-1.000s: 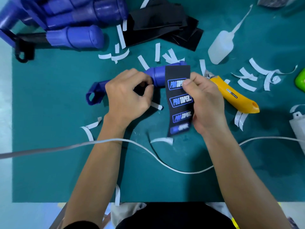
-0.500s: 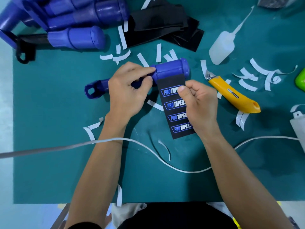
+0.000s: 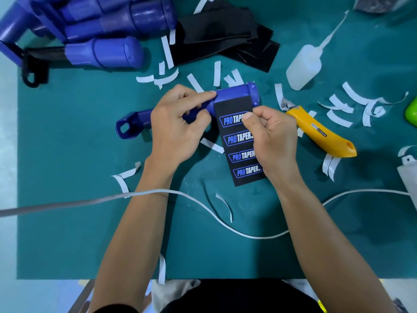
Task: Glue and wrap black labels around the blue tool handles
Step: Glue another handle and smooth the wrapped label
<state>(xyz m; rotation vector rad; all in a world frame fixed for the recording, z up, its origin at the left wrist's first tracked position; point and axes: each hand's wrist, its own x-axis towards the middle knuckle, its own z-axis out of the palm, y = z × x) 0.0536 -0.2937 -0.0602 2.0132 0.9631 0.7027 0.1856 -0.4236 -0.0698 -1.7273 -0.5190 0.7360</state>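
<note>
Trailing label (image 3: 237, 146) beneath right hand (image 3: 273, 141) grip

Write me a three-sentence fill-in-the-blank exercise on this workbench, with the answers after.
The left hand grips the ____ tool handle.
The right hand pinches the black label, printed four times with PRO ____.
The utility knife lying beside the right hand has a ____ body.
Missing words: blue; TAPER; yellow.

Looks like a small workshop bench for hand assembly: green cutting mat (image 3: 67, 154) littered with white backing strips (image 3: 216, 73), pile of blue tool handles (image 3: 117, 21), stack of black labels (image 3: 216, 26), long-nozzled squeeze bottle (image 3: 303, 66), yellow utility knife (image 3: 322, 132).
</note>
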